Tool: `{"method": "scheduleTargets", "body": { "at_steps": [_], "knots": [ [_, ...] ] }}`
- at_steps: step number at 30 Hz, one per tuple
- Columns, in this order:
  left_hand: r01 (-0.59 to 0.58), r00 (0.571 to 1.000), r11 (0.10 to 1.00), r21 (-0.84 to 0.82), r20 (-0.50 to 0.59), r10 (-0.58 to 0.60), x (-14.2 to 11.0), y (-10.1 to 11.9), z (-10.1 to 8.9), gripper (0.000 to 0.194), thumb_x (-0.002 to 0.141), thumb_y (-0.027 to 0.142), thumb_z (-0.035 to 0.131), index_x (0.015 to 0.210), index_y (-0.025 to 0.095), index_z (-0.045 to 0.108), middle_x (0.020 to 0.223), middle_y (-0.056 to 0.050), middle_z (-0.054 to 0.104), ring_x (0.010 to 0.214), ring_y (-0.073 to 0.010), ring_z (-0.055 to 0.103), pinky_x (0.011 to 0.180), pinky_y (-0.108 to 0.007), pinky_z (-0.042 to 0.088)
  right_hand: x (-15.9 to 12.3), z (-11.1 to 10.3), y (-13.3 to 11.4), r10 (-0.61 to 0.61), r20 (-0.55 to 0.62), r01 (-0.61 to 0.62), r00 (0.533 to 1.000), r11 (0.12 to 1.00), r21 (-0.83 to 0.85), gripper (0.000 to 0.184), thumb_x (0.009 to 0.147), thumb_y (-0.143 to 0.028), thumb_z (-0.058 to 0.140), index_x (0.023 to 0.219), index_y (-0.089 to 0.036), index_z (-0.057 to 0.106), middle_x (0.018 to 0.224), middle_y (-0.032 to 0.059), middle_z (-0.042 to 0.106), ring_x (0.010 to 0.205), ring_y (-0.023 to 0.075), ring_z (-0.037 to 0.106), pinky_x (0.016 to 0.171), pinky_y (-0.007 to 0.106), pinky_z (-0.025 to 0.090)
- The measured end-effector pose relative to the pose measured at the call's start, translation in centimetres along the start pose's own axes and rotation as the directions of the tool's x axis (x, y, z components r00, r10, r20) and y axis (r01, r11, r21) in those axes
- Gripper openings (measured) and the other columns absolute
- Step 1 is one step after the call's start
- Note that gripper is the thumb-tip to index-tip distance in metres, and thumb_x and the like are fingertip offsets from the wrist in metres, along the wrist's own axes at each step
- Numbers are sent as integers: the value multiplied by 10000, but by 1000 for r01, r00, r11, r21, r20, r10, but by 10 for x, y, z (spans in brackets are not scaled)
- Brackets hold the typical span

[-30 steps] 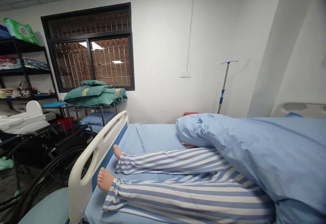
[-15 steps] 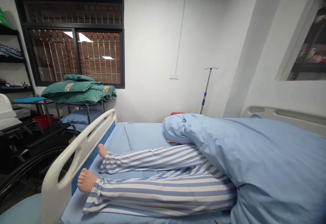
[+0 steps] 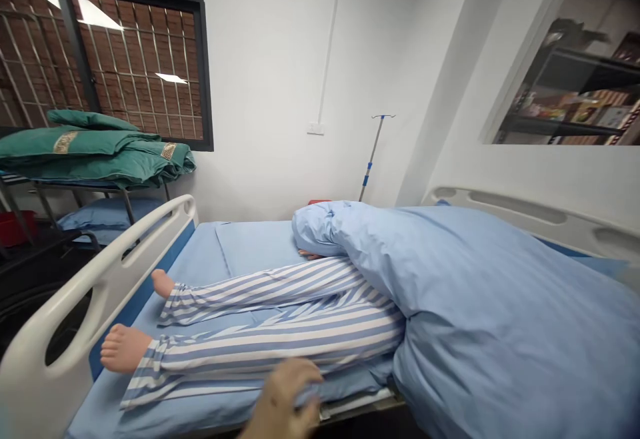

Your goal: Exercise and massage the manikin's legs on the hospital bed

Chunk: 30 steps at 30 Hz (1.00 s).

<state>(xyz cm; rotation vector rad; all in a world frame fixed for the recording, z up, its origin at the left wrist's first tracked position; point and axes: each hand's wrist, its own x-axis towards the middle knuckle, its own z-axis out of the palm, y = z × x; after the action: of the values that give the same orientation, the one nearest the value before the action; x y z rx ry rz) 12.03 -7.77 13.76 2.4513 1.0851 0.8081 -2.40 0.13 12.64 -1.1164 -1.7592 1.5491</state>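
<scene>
Head view: the white wall (image 3: 260,86) stands well beyond my left hand (image 3: 283,396). The bed (image 3: 255,242) extends in front of the grip and to both sides; its near mattress edge passes just beside my hand. The blue quilt (image 3: 475,299) lies heaped on the bed to the right of the grip, apart from it, and hangs over the near edge. The barred window (image 3: 143,86) is far beyond, to the upper left. The striped trousers (image 3: 280,339), on a lying figure, are directly beyond my fingers (image 3: 303,369); whether these touch the near leg, I cannot tell. The footboard (image 3: 30,372) is left of the grip, with green bedding (image 3: 100,152) stacked behind it. The near foot (image 3: 125,349) points left, away from my hand. Grip state: thumb and curled fingers apart, nothing held; outline blurred.
</scene>
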Motion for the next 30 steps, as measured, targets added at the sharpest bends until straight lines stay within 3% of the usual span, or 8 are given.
{"method": "scheduleTargets", "body": {
  "at_steps": [2,4,9,11,12,16,22,30],
  "knots": [
    [78,996,997,26,-55,-77,4,8,23,418,776,279,413,1183,285,508,1199,-69,530,1131,-213,463,965,-420,381,-40,-26,17,11,35,-9,999,998,-67,263,683,-306,387,450,-239,488,582,-37,611,989,166,583,597,282,393],
    [252,968,953,167,-60,-245,3,-10,24,497,719,211,429,1212,233,482,1238,-72,506,1179,-217,420,1015,-401,324,-98,-65,51,40,-146,-52,989,995,-81,280,765,-298,342,620,-313,581,729,-45,647,960,139,588,603,270,432],
    [432,827,719,544,78,-556,-31,-110,-16,823,509,80,474,1322,160,368,1320,-113,436,1197,-284,394,983,-420,308,-234,-158,145,151,-320,-197,935,974,-115,189,863,-327,472,1001,-253,578,1114,52,547,945,147,536,774,293,475],
    [386,818,693,609,123,-563,-47,-134,-27,762,535,73,446,1293,145,413,1277,-111,488,1158,-260,441,984,-388,295,-265,-179,166,162,-352,-224,922,964,-144,293,836,-297,528,1090,-150,525,1103,72,537,939,175,545,757,355,484],
    [360,824,688,630,132,-551,-53,-140,-30,712,553,69,432,1262,144,453,1254,-106,512,1143,-247,456,985,-375,288,-275,-187,171,176,-370,-248,912,956,-157,176,822,-276,549,995,-260,578,1080,44,571,927,167,544,707,289,471],
    [328,841,648,687,99,-531,-57,-141,-27,598,594,43,401,1163,162,539,1183,-97,568,1090,-240,495,944,-374,306,-280,-206,167,131,-419,-280,899,906,-319,100,697,-144,546,672,-213,614,665,17,612,698,175,549,609,273,367],
    [350,836,652,673,90,-542,-50,-139,-22,573,621,52,408,1165,184,531,1158,-90,586,1063,-236,509,920,-370,315,-241,-212,143,-10,-414,-164,910,910,-381,137,646,-167,442,604,-182,572,601,14,598,601,139,523,536,235,291],
    [322,843,665,674,115,-525,-49,-140,-24,593,583,85,439,1161,181,532,1131,-93,601,1034,-247,519,892,-382,329,-234,-201,191,421,-257,-386,870,905,179,91,568,-264,465,627,-201,496,455,-26,518,389,109,431,426,221,253]
  ]
}}
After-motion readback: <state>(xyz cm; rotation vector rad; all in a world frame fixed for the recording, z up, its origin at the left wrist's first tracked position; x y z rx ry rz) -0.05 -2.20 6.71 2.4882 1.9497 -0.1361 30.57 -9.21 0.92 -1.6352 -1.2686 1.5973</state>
